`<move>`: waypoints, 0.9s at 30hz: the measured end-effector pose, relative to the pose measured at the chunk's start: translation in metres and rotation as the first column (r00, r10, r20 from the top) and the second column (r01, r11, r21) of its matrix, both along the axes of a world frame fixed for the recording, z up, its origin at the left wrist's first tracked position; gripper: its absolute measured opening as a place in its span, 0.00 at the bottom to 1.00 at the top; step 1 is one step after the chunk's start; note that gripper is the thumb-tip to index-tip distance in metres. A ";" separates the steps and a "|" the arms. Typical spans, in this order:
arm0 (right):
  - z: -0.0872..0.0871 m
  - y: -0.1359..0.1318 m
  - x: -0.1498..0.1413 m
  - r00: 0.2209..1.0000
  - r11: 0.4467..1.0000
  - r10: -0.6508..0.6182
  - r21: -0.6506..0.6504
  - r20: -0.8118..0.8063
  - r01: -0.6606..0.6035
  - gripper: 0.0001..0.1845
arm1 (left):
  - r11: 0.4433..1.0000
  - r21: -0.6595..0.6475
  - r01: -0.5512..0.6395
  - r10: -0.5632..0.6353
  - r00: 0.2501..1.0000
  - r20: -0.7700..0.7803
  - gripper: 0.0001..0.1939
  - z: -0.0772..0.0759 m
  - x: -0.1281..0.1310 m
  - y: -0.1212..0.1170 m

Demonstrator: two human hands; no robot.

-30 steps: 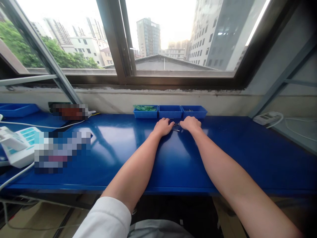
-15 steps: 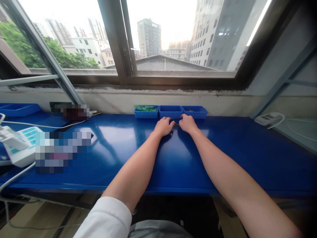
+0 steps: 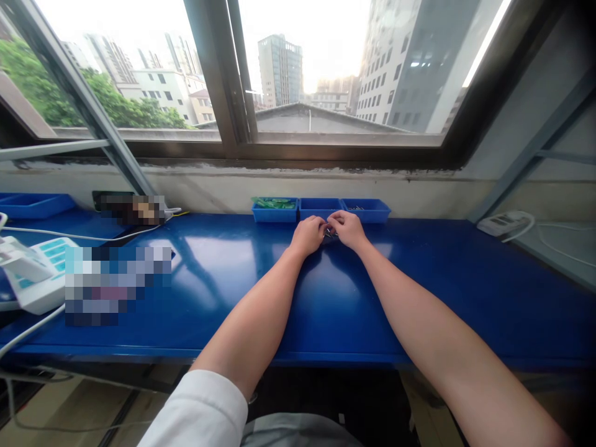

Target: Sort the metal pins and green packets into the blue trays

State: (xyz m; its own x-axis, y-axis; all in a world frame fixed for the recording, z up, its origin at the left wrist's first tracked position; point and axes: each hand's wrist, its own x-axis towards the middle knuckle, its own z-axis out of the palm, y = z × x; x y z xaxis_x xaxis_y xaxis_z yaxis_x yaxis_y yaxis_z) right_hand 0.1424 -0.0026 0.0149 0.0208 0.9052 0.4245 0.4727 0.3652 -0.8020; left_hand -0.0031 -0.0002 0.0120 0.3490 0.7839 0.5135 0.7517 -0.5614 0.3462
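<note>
A: How do the hands stand?

B: The right hand (image 3: 348, 230) has its thumb and fingertips drawn nearly together; whether anything is pinched there, I can't tell. The left hand (image 3: 309, 237) is loosely curled, its hold hidden too.

A: What's between those 2?

B: Some small shiny pieces (image 3: 329, 233), just in front of the middle bin (image 3: 321, 211), too tiny to count.

A: What could go wrong?

B: A loose pinch could send 1 skidding, as the table (image 3: 233, 298) before the middle bin looks slick. The fingers also mask the pieces, so 1 could get nudged unseen.

A: And farther out?

B: Left of the middle bin, the left bin (image 3: 274, 215) holds green bits (image 3: 274, 203); right of it, the right bin (image 3: 378, 215) holds thin bits (image 3: 356, 208). A flicked piece might get lost among those.
</note>
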 end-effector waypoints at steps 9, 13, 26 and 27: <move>0.002 -0.006 0.003 1.000 0.998 0.002 0.061 0.013 -0.003 0.13 | 0.996 -0.041 -0.084 0.083 0.996 -0.028 0.13 0.002 -0.001 -0.001; 0.001 -0.004 0.006 0.999 0.997 0.027 0.074 0.047 -0.031 0.13 | 0.998 -0.021 -0.060 0.060 0.998 -0.005 0.13 0.000 -0.001 0.000; 0.001 0.006 0.011 0.838 0.925 -0.380 0.154 0.393 0.347 0.31 | 0.981 -0.016 -0.191 0.192 0.981 0.037 0.16 -0.001 -0.002 0.002; 0.001 0.007 0.011 0.827 0.922 -0.387 0.149 0.408 0.358 0.32 | 0.981 -0.016 -0.194 0.195 0.980 0.032 0.16 -0.001 -0.002 0.002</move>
State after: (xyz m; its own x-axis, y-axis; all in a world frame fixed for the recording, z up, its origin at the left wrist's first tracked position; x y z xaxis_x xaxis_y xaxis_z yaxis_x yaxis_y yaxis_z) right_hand 0.1537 0.0045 0.0155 0.1572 0.8361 0.5256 0.8694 0.1353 -0.4752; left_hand -0.0051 0.0018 0.0106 0.1725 0.8419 0.5114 0.8340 -0.4010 0.3789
